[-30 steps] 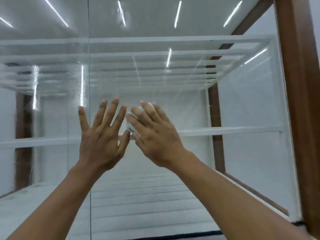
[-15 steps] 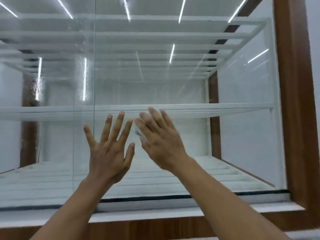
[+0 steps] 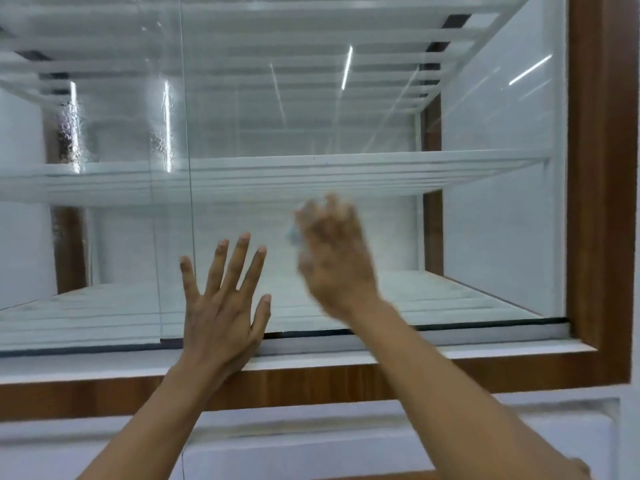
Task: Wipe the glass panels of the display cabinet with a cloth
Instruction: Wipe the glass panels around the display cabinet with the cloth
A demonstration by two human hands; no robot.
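Observation:
The display cabinet's right glass panel point(image 3: 398, 126) fills the view, and its edge overlaps the left glass panel point(image 3: 114, 244). My left hand point(image 3: 221, 313) lies flat on the glass just above the bottom rail, fingers spread and straight. My right hand point(image 3: 336, 254) is blurred with motion, higher and to the right, with its fingers bent over a small pale cloth point(image 3: 293, 237) held against the glass. Only a sliver of the cloth shows at the hand's left side.
A brown wooden frame point(image 3: 602, 202) borders the glass on the right and along the bottom point(image 3: 311, 386). Inside, a white shelf point(image 3: 311, 168) crosses at mid height. Droplets or smears point(image 3: 69, 133) show on the left panel. White cabinet fronts point(image 3: 346, 445) lie below.
Both hands have moved down the glass toward the bottom rail. My right hand with the cloth has swept away to the right of the left hand, which stays flat on the pane.

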